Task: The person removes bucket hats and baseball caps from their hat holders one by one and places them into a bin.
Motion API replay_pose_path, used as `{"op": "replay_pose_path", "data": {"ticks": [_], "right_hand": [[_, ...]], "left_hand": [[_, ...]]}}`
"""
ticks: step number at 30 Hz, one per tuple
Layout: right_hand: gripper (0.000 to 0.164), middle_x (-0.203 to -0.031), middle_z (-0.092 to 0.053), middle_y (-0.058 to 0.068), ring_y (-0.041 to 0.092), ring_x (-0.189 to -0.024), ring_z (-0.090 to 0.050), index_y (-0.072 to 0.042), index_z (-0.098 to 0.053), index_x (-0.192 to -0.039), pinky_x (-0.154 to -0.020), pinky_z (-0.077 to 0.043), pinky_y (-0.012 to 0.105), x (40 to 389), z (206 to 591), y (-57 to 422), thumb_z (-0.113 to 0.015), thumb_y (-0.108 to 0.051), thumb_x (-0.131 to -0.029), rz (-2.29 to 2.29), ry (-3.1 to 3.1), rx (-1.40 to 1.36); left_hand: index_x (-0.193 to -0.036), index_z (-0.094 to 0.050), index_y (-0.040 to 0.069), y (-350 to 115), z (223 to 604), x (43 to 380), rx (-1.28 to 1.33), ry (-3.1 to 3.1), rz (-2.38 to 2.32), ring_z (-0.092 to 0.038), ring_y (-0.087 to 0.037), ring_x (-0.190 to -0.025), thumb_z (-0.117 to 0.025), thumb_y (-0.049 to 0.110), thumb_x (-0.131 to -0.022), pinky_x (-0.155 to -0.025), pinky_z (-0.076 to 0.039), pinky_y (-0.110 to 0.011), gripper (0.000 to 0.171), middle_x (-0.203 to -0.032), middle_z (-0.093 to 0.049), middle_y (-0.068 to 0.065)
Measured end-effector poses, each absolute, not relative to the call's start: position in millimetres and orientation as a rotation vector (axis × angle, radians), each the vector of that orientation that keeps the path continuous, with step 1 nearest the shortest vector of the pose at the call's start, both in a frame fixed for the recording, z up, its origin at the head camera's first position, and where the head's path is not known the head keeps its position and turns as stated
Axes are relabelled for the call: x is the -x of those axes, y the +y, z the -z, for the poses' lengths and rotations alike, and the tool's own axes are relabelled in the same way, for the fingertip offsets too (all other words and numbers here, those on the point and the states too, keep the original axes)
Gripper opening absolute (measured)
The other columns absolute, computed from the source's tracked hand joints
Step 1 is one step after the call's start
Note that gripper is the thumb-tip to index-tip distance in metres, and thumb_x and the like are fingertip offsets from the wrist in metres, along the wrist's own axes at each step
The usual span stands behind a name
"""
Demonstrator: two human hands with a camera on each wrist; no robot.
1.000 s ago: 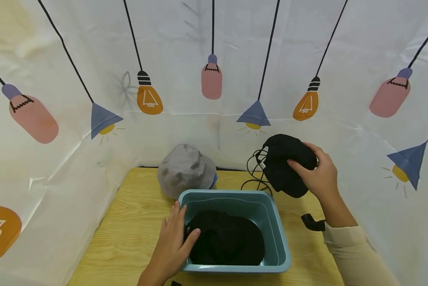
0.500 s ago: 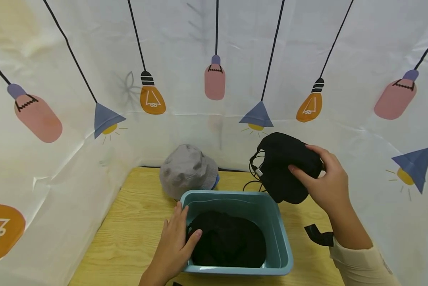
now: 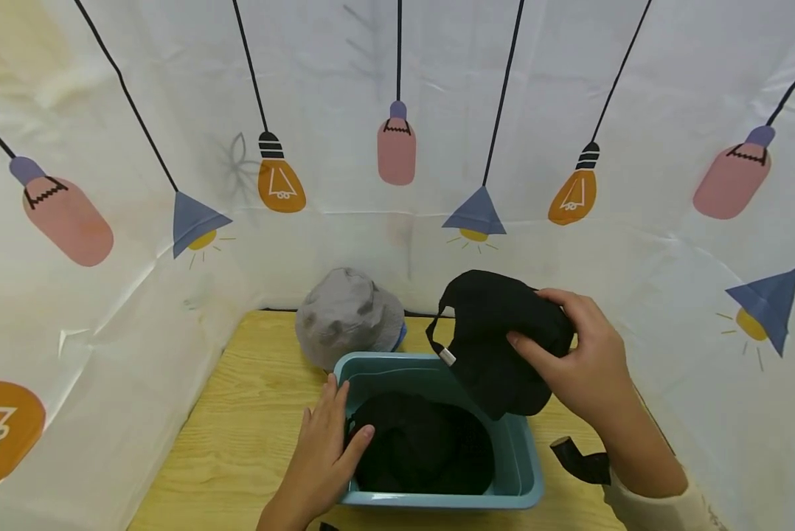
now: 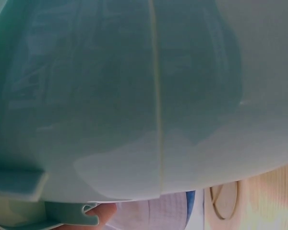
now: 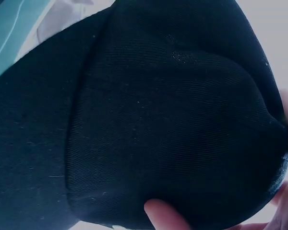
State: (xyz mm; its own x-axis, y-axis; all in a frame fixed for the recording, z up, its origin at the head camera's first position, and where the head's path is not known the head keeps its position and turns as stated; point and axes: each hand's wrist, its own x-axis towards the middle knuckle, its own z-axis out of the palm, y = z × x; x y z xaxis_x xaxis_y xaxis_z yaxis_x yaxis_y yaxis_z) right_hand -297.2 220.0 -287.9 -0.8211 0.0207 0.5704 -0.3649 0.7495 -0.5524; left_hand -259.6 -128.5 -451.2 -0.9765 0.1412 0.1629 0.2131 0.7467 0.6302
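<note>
One black cloth cap [image 3: 485, 324], your right hand [image 3: 585, 361] pinching it, seems mid-carry; lower into the teal plastic tub [image 3: 440, 501], left hand [image 3: 321, 448] spread alongside.

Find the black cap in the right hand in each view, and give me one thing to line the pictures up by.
Head: the cap is right of centre, held by the right hand, overlapping the far right corner of the tub.
Left wrist: not in the picture.
Right wrist: it fills most of the picture.
Shared landmark: the tub, low centre in head, across most of left wrist, top left corner in right wrist.
</note>
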Motion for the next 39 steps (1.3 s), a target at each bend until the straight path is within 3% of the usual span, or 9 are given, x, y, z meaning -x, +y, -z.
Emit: {"op": "replay_pose_path", "data": {"ticks": [9, 25, 32, 39], "right_hand": [[0.060, -0.134, -0.062, 0.002, 0.023, -0.115, -0.059, -0.024, -0.063, -0.136, -0.088, -0.050, 0.052, 286, 296, 204, -0.088, -0.036, -0.083, -0.914, -2.457, -0.357], [0.056, -0.130, -0.061, -0.008, 0.013, -0.116, -0.058, -0.031, -0.063, -0.131, -0.092, -0.051, 0.049, 285, 312, 182, -0.087, -0.046, -0.082, -0.925, -2.515, -0.506], [0.056, -0.121, -0.060, -0.011, 0.009, -0.105, -0.058, -0.032, -0.063, -0.130, -0.087, -0.053, 0.043, 285, 315, 169, -0.086, -0.050, -0.082, -0.905, -2.544, -0.556], [0.058, -0.124, -0.058, -0.012, 0.011, -0.108, -0.060, -0.036, -0.062, -0.130, -0.088, -0.055, 0.043, 288, 318, 157, -0.082, -0.059, -0.081, -0.874, -2.596, -0.646]], "left_hand": [[-0.168, -0.018, 0.017, -129, 447, 259, 0.287, -2.856, 1.087, -0.013, -0.036, -0.161, -0.045, 0.056, -0.107, -0.118, -0.006, -0.078, 0.077, -0.175, -0.003, -0.010], [-0.168, -0.018, 0.016, -128, 447, 258, 0.295, -2.839, 1.050, -0.015, -0.036, -0.160, -0.046, 0.056, -0.107, -0.117, -0.008, -0.079, 0.078, -0.175, -0.005, -0.011], [-0.168, -0.018, 0.016, -129, 448, 257, 0.301, -2.828, 1.047, -0.014, -0.035, -0.160, -0.048, 0.053, -0.107, -0.116, -0.009, -0.079, 0.077, -0.175, -0.005, -0.011], [-0.167, -0.018, 0.015, -127, 448, 258, 0.315, -2.814, 1.056, -0.015, -0.036, -0.160, -0.047, 0.052, -0.108, -0.116, -0.009, -0.079, 0.077, -0.175, -0.006, -0.011]]}}
